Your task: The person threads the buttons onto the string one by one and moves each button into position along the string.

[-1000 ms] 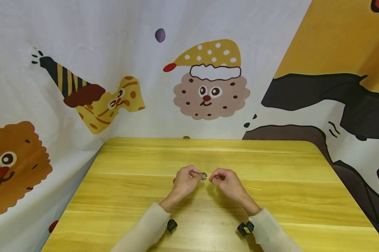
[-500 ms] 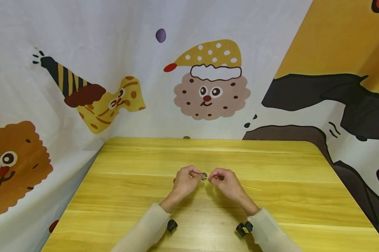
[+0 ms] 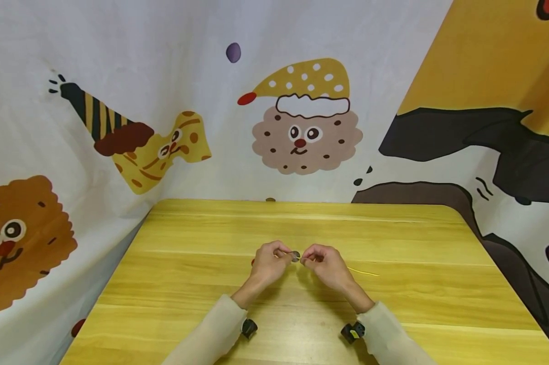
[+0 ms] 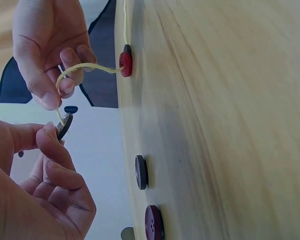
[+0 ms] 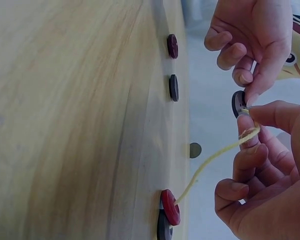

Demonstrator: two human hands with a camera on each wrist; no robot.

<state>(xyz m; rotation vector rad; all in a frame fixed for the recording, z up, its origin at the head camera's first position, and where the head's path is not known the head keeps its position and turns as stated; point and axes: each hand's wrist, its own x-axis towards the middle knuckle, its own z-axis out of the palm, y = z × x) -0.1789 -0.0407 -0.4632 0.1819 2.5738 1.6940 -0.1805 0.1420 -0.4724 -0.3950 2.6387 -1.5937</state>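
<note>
In the head view, my left hand (image 3: 268,264) pinches a dark round button (image 3: 295,256) by its edge, between thumb and forefinger. Just to its right, my right hand (image 3: 330,264) pinches a yellow cord (image 5: 210,159) close against the button. The right wrist view has the cord's end at the holes of the dark button (image 5: 236,104), partly behind the fingertips. From the right fingers the cord sags down to a red button (image 4: 126,64) strung on it at the table. Another dark button (image 5: 163,229) sits against the red one, and the cord runs on past them.
Two loose buttons stay on the wooden table (image 3: 187,289): a dark one (image 4: 141,172) and a maroon one (image 4: 153,223), beyond the left hand. The cord's tail (image 3: 364,272) lies right of the right hand. A cartoon-printed cloth (image 3: 228,172) hangs behind the table.
My right hand has shifted very slightly left toward the dark button. The left hand stays in place with the button pinched.
</note>
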